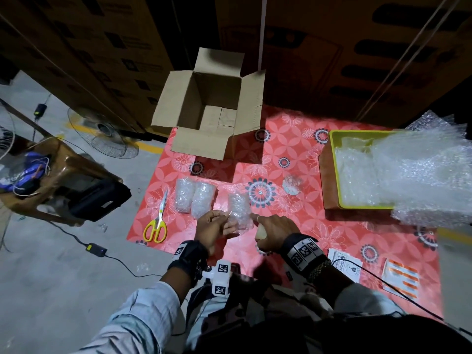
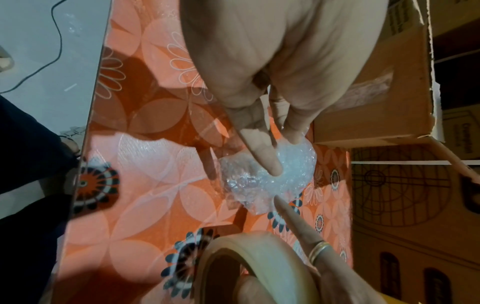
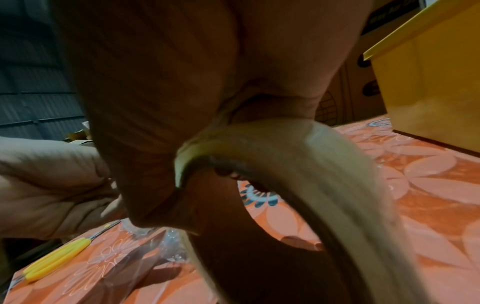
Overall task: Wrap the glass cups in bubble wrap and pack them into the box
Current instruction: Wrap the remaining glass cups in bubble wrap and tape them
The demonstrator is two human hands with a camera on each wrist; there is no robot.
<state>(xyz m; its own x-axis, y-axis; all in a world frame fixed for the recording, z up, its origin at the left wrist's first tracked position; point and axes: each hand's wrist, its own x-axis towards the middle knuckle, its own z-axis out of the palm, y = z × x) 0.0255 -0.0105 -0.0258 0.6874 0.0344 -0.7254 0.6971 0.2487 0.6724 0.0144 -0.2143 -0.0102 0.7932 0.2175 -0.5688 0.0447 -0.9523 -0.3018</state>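
Three bubble-wrapped cups lie on the red flowered mat: two side by side [image 1: 183, 198] [image 1: 203, 201] and a third wrapped cup [image 1: 238, 210] [image 2: 270, 174] nearest me. My left hand [image 1: 224, 224] [image 2: 275, 156] holds that third cup, with fingertips pressed on the wrap. My right hand [image 1: 265, 227] grips a roll of clear tape [image 1: 261, 235] [image 2: 259, 263] [image 3: 311, 164], and its ringed index finger [image 2: 298, 222] reaches out to the cup. A bare glass cup [image 1: 292, 184] stands further right. The open cardboard box [image 1: 178, 108] sits at the mat's far edge.
Yellow-handled scissors [image 1: 157, 223] [image 3: 54, 259] lie left of the wrapped cups. A green tray [image 1: 332, 175] [image 3: 428, 82] heaped with bubble wrap [image 1: 413, 169] stands at the right. Label sheets [image 1: 401, 279] lie near my right arm. A stool, a fan and cables are on the floor to the left.
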